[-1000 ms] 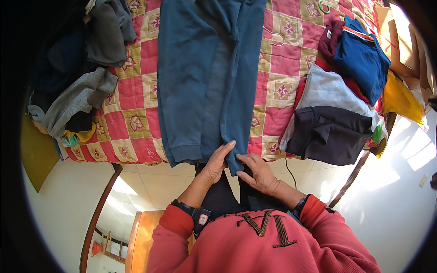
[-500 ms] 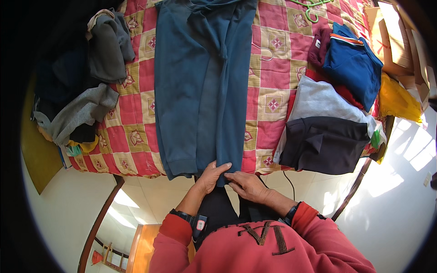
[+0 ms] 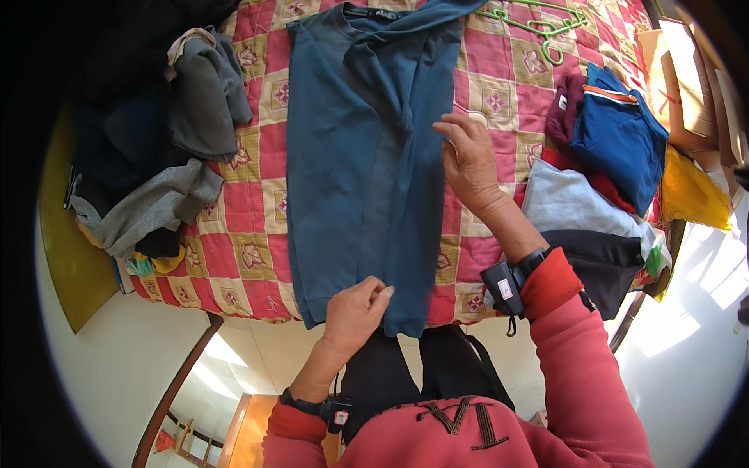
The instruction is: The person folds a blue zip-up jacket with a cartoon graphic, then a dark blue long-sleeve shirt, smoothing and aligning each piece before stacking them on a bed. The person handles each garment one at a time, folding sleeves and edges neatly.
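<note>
A dark teal sweatshirt [image 3: 351, 187] lies lengthwise on the checked bed cover, its collar at the far end and its hem at the bed's near edge. One sleeve is folded down along its right side; the other reaches out at the far right. My left hand [image 3: 355, 313] is closed on the fabric near the hem, thumb and fingers pinched together. Beside the garment's right edge, halfway up, my right hand [image 3: 470, 160] hovers with bent fingers apart and nothing in them. A pale hanger hook [image 3: 477, 117] shows just beyond that hand.
Folded clothes, including blue trousers [image 3: 616, 140], a light grey garment [image 3: 573, 199] and a black one [image 3: 597, 257], are stacked at the right. Grey and dark clothes [image 3: 204, 97] heap at the left. A green hanger [image 3: 546, 31] lies far right, near cardboard boxes [image 3: 686, 86].
My right hand has left the hem and moved up along the sweatshirt's right side, its fingers opening. My left hand stays near the hem. The view has shifted, bringing the collar into sight.
</note>
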`<state>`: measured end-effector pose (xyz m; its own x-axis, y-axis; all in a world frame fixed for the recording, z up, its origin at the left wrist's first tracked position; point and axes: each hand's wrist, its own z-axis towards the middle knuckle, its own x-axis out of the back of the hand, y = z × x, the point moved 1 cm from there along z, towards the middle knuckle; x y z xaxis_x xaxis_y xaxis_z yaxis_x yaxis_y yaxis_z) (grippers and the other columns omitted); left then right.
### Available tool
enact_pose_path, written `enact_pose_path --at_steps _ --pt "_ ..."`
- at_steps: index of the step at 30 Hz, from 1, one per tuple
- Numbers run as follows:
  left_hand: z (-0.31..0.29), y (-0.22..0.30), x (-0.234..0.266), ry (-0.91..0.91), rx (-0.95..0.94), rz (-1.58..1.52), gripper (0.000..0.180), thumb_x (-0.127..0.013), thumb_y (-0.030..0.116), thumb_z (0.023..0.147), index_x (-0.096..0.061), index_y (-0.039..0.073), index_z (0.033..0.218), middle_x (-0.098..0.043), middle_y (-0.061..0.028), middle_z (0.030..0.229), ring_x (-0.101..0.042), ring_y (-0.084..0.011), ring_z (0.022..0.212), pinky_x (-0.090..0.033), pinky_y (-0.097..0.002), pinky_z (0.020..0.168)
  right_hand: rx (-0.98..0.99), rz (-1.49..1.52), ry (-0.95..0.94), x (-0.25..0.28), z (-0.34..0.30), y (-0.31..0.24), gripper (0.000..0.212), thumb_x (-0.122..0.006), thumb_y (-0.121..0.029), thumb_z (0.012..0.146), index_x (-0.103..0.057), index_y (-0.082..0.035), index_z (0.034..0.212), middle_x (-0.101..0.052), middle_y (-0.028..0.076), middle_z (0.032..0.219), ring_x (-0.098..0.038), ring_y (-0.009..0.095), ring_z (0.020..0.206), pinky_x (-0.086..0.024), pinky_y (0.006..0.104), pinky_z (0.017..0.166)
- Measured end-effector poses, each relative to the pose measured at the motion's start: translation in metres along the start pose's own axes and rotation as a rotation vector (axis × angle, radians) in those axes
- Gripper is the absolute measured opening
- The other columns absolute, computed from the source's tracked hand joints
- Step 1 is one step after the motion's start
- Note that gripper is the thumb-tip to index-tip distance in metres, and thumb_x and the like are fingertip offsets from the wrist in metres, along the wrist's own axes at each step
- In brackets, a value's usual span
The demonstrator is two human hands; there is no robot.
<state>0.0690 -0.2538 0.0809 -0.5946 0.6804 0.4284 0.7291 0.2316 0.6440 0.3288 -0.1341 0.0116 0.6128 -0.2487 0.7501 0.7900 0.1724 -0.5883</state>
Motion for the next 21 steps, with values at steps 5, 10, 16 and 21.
enact_pose_path --at_steps 5,10,16,21 --pt "0.072 0.044 0.024 0.247 -0.392 -0.073 0.016 -0.062 0.015 0.091 -0.061 0.006 0.105 -0.065 -0.0116 0.089 -0.065 -0.0318 0.077 -0.051 -0.0402 0.065 -0.104 -0.191 0.105 -0.034 0.038 0.029 0.041 -0.063 -0.010 0.085 -0.060 -0.010 0.126 -0.054 0.013 0.135 -0.050 0.032 0.123 -0.037 0.0460 0.103" --pt "0.181 0.066 0.055 0.511 -0.479 0.101 0.029 -0.069 0.021 0.087 -0.059 0.006 0.109 -0.063 -0.0122 0.091 -0.064 -0.0328 0.082 -0.050 -0.0423 0.072 -0.193 -0.406 0.057 -0.066 0.027 0.050 0.052 -0.057 -0.026 0.093 -0.048 -0.016 0.143 -0.043 0.012 0.149 -0.039 0.030 0.137 -0.029 0.0470 0.111" --pt "0.253 0.082 0.058 0.500 -0.404 0.428 0.046 -0.072 0.030 0.083 -0.052 0.009 0.120 -0.068 -0.0146 0.092 -0.066 -0.0357 0.087 -0.050 -0.0469 0.072 -0.256 -0.514 -0.002 -0.073 0.024 0.051 0.057 -0.054 -0.027 0.093 -0.042 -0.018 0.148 -0.036 0.009 0.154 -0.032 0.027 0.142 -0.022 0.0465 0.115" --pt "0.246 0.063 0.073 0.401 -0.195 0.158 0.031 -0.063 0.020 0.087 -0.057 0.009 0.115 -0.068 -0.0147 0.082 -0.066 -0.0373 0.080 -0.050 -0.0470 0.073 -0.286 -0.472 -0.027 -0.070 0.030 0.047 0.060 -0.055 -0.027 0.091 -0.041 -0.018 0.148 -0.035 0.009 0.154 -0.031 0.027 0.143 -0.021 0.0467 0.116"
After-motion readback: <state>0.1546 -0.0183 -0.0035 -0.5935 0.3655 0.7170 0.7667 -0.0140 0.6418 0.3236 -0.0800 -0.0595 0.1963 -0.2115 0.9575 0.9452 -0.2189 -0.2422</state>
